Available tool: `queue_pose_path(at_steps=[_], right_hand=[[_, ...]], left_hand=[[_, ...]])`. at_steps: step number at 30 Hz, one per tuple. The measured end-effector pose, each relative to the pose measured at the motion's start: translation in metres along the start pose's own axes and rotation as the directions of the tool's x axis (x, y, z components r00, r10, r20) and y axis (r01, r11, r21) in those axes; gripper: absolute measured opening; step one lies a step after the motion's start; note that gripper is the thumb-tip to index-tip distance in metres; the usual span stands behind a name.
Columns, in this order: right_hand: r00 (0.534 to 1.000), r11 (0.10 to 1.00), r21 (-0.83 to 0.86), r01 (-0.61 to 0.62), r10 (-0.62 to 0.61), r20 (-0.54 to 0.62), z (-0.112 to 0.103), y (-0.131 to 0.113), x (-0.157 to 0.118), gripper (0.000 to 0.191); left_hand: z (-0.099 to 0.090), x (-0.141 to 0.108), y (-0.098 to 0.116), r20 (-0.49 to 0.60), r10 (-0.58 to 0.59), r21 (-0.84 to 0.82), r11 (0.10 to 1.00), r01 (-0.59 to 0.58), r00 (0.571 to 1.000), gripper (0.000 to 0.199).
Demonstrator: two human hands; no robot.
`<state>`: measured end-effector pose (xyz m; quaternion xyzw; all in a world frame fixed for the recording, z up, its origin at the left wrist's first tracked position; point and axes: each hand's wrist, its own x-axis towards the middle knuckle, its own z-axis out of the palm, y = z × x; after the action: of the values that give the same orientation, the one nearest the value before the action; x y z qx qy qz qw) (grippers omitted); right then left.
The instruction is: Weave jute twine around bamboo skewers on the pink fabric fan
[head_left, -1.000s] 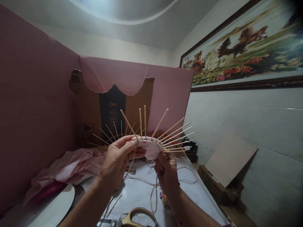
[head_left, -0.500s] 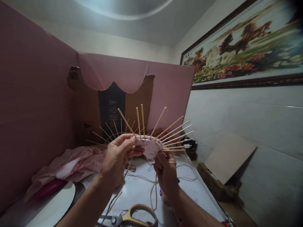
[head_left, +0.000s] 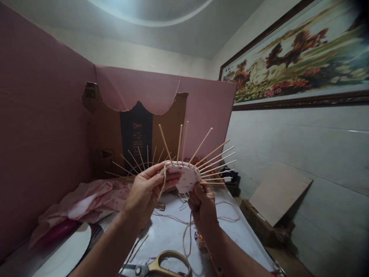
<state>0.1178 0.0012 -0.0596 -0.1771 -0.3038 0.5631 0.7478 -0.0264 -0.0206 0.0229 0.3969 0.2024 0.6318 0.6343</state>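
Observation:
Between my hands is a small fabric-covered disc (head_left: 188, 177), white with red spots, with thin wooden sticks (head_left: 200, 148) fanning out from its top and right rim. My left hand (head_left: 151, 181) grips the disc's left edge, fingers behind and across it. A strand of twine (head_left: 164, 179) hangs from the rim beside the left thumb. My right hand (head_left: 201, 202) pinches the lower right edge, near the lowest sticks. More twine (head_left: 190, 234) drops below the right hand to the table.
Gold-handled scissors (head_left: 170, 263) lie at the table's near edge. Crumpled spotted cloth (head_left: 95, 200) and a white round board (head_left: 66, 252) are at left. Behind stand a second fan of sticks (head_left: 141, 157) and a cut cardboard piece (head_left: 167, 130). Loose twine lies on the white table (head_left: 233, 234).
The disc and its sticks have shifted slightly right and tilted, showing more of the spotted face. The left thumb has moved off the top rim, and twine now shows beside it.

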Motion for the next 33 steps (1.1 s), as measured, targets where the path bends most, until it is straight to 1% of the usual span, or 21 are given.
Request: queue_pose_path(at_steps=[8,13,17,21,25,27,30,33], right_hand=[[0.999,0.999,0.019,-0.037,0.037,0.012,-0.002,0.002,-0.001,0.043],[0.999,0.999,0.006,-0.043,0.043,0.030,-0.003,0.005,-0.002,0.041],[0.997,0.998,0.001,-0.059,0.058,0.051,-0.004,0.007,-0.003,0.040],[0.997,0.998,-0.005,-0.058,0.059,0.045,-0.003,0.007,-0.005,0.040],[0.997,0.997,0.003,-0.074,0.074,0.025,0.000,0.007,-0.008,0.044],[0.995,0.996,0.007,-0.093,0.093,0.019,0.002,0.008,-0.010,0.046],[0.994,0.994,0.003,-0.113,0.113,0.003,0.005,0.008,-0.013,0.046],[0.993,0.993,0.000,-0.114,0.114,-0.007,0.007,0.009,-0.014,0.046]], left_hand=[[0.002,0.000,-0.004,-0.017,0.042,-0.035,0.998,-0.043,0.999,0.019],[0.000,0.002,-0.009,-0.032,0.084,-0.034,0.996,-0.086,0.996,0.027],[-0.003,0.002,-0.012,-0.048,0.124,-0.009,0.992,-0.125,0.991,0.029],[-0.004,0.003,-0.013,-0.035,0.163,0.057,0.985,-0.161,0.986,0.026],[-0.006,0.005,-0.012,-0.027,0.239,0.164,0.959,-0.231,0.971,0.025],[-0.007,0.005,-0.012,-0.014,0.226,0.173,0.960,-0.221,0.974,0.028],[-0.007,0.004,-0.011,0.029,0.163,0.147,0.975,-0.166,0.986,0.033],[-0.006,0.003,-0.012,0.048,0.113,0.132,0.984,-0.119,0.992,0.034]])
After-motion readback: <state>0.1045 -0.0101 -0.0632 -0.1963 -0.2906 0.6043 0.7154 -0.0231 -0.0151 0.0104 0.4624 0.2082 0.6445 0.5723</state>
